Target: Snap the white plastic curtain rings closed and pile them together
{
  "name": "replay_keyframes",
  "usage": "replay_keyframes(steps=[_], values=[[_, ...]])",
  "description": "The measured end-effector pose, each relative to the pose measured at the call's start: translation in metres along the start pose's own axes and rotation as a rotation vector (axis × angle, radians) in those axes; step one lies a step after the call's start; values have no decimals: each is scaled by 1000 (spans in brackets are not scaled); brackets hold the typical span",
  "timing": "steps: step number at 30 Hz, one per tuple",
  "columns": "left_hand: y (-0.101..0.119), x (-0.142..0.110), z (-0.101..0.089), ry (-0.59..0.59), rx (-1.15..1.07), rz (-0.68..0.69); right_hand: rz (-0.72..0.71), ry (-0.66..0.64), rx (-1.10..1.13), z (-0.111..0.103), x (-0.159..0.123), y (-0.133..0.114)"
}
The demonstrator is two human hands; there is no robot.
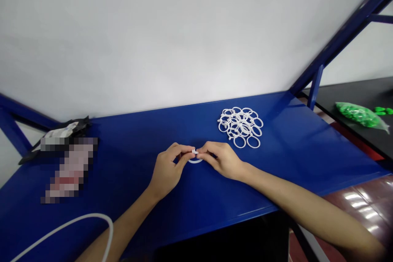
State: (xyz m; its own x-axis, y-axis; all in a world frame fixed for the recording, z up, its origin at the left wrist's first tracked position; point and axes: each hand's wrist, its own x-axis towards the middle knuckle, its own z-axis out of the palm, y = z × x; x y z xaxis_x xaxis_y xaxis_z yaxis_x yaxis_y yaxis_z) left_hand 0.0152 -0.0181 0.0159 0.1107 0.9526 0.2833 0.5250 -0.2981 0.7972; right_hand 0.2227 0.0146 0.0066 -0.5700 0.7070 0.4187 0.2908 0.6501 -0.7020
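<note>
Over the middle of the blue table, my left hand point(168, 168) and my right hand point(223, 159) meet fingertip to fingertip. Between them is a white plastic ring point(195, 161) with a small clasp at its top. Thumb and forefinger of each hand pinch that clasp from opposite sides, and the fingers partly hide it. The ring's lower curve hangs below the fingertips. Just beyond my right hand lies a loose pile of white rings point(244, 127), several of them overlapping, with small knobs on their rims.
The blue table point(129, 147) backs onto a white wall point(184, 41). A black plastic bag point(76, 129) and a blurred-out packet point(69, 172) lie at left. A white cable point(89, 215) loops at front left. On a black table at right sits a bag of green pieces point(359, 114).
</note>
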Motion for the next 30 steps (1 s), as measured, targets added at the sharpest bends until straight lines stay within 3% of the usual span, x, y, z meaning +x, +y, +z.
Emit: replay_keyframes(steps=[8,12,17,20,25,30], values=[[2,-11,10,91,65,204,-264,-56,-446,2,-4,-3],[7,-10,10,84,87,247,-310,-74,-558,0,-4,-5],[6,-3,3,32,199,330,-216,-60,-541,-15,3,-6],[-3,2,-2,-6,344,355,-109,30,-569,-34,10,4],[-26,10,-7,-72,504,236,75,186,-815,-72,12,29],[-42,16,-9,-131,527,139,90,112,-915,-85,8,36]])
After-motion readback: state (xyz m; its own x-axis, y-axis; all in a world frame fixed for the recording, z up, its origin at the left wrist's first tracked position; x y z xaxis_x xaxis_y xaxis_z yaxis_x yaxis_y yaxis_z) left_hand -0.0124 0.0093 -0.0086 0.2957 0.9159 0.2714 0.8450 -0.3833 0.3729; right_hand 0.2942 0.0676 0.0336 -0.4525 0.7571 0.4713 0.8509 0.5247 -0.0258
